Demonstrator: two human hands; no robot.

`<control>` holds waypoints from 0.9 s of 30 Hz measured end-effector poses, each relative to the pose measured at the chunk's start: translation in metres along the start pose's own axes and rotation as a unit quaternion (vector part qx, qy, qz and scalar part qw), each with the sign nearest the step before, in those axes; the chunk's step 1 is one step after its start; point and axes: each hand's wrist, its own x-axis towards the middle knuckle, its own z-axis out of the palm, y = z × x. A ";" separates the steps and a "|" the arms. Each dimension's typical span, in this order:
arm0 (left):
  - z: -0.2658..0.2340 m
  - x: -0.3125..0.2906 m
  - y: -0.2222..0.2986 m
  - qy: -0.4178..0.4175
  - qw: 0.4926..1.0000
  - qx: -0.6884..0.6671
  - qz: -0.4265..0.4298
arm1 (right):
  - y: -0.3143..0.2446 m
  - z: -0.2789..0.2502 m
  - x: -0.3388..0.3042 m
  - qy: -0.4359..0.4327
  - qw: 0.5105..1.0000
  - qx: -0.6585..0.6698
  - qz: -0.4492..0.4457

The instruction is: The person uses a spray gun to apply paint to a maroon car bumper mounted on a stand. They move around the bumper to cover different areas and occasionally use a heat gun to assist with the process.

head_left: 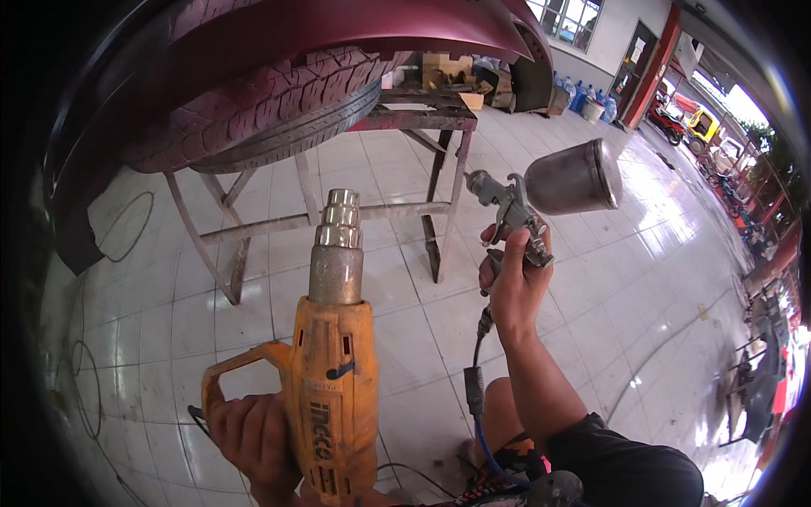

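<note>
My left hand (251,435) is wrapped round the handle of a yellow heat gun (334,380), whose stepped metal nozzle points up and away from me. In my right hand (517,279) is a metal spray gun (507,207) with a grey paint cup (570,179) tilted out to the right. A hose (476,389) hangs from the spray gun's grip and runs down toward my lap. Ahead of both tools, a dark red car bumper (405,34) lies over stacked tires (279,110). Neither tool touches the bumper.
A metal stand (338,215) holds up the tires and bumper. Cables (84,380) trail over the white tiled floor (405,329) at left. Farther back are cardboard boxes (448,68) and blue bottles (580,95). Car parts (764,380) line the right side.
</note>
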 end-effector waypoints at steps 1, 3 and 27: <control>0.005 -0.008 0.004 0.004 1.000 -0.011 -0.006 | 0.001 0.003 -0.004 0.001 1.000 0.018 -0.009; 0.008 -0.019 0.009 0.005 1.000 -0.011 0.001 | -0.003 0.010 -0.015 -0.008 0.999 0.038 -0.002; -0.085 -0.062 0.007 0.060 0.995 0.043 -0.069 | -0.026 0.131 -0.077 -0.094 0.980 0.130 -0.117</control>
